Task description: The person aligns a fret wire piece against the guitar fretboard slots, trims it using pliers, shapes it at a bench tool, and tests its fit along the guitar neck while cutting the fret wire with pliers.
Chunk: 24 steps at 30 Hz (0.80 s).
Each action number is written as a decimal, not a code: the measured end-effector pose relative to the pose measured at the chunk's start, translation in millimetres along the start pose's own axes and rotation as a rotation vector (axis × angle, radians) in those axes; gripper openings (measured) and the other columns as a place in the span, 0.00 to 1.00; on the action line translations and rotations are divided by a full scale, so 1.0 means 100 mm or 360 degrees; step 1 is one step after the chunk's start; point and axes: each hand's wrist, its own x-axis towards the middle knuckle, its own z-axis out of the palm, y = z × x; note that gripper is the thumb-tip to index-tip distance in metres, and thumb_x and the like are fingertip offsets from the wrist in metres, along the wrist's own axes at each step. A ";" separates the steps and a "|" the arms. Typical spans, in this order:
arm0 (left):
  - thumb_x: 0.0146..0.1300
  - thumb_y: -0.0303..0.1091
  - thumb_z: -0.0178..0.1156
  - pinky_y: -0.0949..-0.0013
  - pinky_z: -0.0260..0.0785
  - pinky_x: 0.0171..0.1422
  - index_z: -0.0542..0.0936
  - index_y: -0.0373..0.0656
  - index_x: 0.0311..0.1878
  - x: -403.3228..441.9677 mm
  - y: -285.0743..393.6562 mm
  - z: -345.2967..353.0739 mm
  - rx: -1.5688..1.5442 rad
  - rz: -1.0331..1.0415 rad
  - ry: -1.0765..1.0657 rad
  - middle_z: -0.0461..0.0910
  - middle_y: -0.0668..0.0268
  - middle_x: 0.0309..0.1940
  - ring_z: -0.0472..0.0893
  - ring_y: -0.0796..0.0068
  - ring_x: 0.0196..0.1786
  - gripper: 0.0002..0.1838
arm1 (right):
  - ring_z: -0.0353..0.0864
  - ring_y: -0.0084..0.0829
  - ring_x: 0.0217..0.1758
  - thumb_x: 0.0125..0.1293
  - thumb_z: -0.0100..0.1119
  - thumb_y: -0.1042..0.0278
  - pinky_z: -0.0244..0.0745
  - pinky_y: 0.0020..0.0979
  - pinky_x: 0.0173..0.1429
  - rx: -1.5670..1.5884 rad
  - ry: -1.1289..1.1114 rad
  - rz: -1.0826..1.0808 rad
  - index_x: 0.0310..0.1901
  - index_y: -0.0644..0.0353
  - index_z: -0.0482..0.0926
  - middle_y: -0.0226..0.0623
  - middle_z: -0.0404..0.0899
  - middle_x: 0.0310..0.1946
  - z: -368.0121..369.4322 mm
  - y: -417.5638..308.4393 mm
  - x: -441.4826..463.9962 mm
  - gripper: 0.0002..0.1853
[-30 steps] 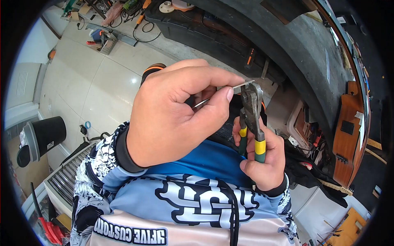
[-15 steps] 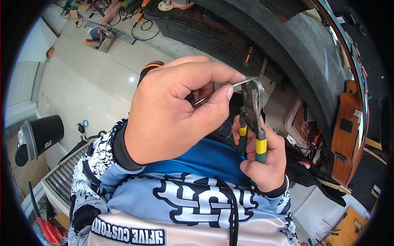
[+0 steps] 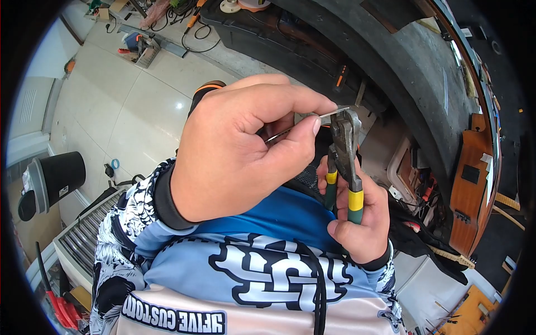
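In my left hand, a thin, slightly curved metal strip is pinched between thumb and forefinger. The strip's free end crosses the top of the pliers' jaws; whether the jaws bite it I cannot make out. My right hand wraps round the green and yellow handles of the pliers, which point upward with their dark metal head beside my left fingertips. Part of the strip is hidden by my left thumb, and part of the handles by my right palm.
A long black case lies beyond my hands. A curved dark bench edge runs along the right, near a brown wooden guitar body. A basket of tools sits on the tiled floor, and a black bin stands left.
Both hands, the strip and the pliers keep nearly the same pose. The whole view has shifted slightly, and the hands appear a few pixels further right.
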 end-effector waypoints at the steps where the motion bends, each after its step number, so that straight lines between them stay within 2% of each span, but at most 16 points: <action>1: 0.61 0.18 0.59 0.81 0.57 0.31 0.84 0.33 0.48 0.00 0.00 0.00 -0.0004 0.0012 -0.0003 0.71 0.71 0.28 0.67 0.88 0.28 0.12 | 0.70 0.28 0.63 0.38 0.51 0.84 0.62 0.29 0.67 0.0004 -0.0005 -0.0009 0.72 0.72 0.59 0.45 0.63 0.71 0.00 0.00 0.00 0.49; 9: 0.62 0.18 0.58 0.81 0.57 0.31 0.83 0.32 0.48 -0.01 -0.01 -0.02 -0.0089 -0.0027 -0.0026 0.71 0.71 0.28 0.67 0.88 0.28 0.12 | 0.70 0.29 0.63 0.38 0.50 0.84 0.62 0.29 0.67 0.0043 -0.0007 0.0012 0.73 0.72 0.59 0.45 0.64 0.70 -0.01 0.01 -0.02 0.49; 11: 0.63 0.18 0.58 0.81 0.57 0.31 0.83 0.31 0.49 -0.02 -0.02 -0.02 -0.0140 -0.0038 -0.0041 0.71 0.71 0.29 0.67 0.88 0.29 0.12 | 0.70 0.28 0.60 0.37 0.50 0.84 0.61 0.28 0.67 0.0046 -0.0028 -0.0003 0.73 0.71 0.58 0.44 0.68 0.65 -0.02 0.03 -0.03 0.50; 17: 0.63 0.18 0.58 0.82 0.57 0.31 0.83 0.31 0.49 -0.02 0.00 -0.02 -0.0209 -0.0134 -0.0047 0.71 0.71 0.29 0.67 0.89 0.29 0.12 | 0.69 0.27 0.57 0.37 0.50 0.81 0.60 0.27 0.67 0.0073 -0.0023 0.0042 0.74 0.70 0.57 0.42 0.72 0.55 0.01 -0.02 0.00 0.52; 24: 0.62 0.18 0.59 0.81 0.57 0.31 0.83 0.32 0.48 -0.02 -0.01 -0.02 -0.0119 -0.0072 -0.0027 0.71 0.72 0.28 0.67 0.88 0.28 0.12 | 0.69 0.26 0.57 0.37 0.50 0.82 0.60 0.27 0.67 0.0075 -0.0028 0.0033 0.74 0.71 0.57 0.43 0.72 0.57 0.01 -0.02 0.00 0.51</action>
